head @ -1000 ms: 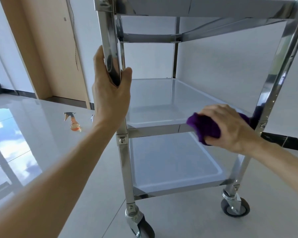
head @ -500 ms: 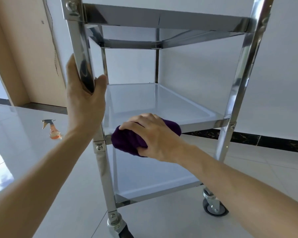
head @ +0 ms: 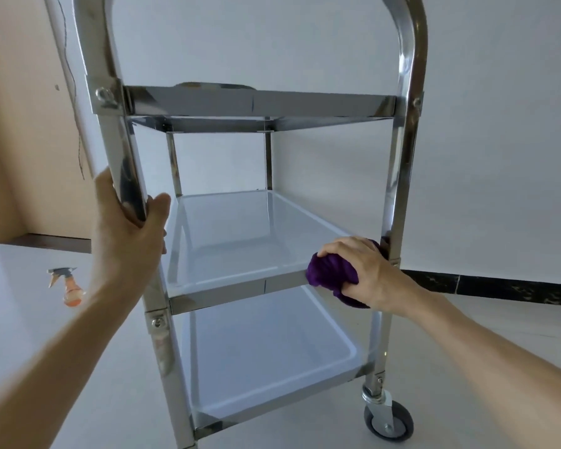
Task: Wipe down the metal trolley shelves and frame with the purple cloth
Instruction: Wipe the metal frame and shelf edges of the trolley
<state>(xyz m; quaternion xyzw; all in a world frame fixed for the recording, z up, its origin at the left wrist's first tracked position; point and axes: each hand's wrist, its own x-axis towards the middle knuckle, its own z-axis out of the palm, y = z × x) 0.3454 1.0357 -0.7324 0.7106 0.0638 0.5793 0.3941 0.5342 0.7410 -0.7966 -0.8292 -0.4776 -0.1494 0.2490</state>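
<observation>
You see a bright, evenly daylit scene with soft, faint shadows. Glare streaks the trolley's polished posts (head: 123, 176), and the glossy floor (head: 17, 286) at left washes out to white. Wide-angle distortion bows the frame's uprights near the edges. Focus is mostly sharp, slightly soft throughout.

I see the right hand (head: 365, 273) with the purple cloth (head: 329, 275) now at the right end of the middle shelf (head: 240, 288) front rail, beside the right post (head: 394, 202); half a second ago it was near the left post. The view is now higher and shows the curved handle (head: 413, 43).
</observation>
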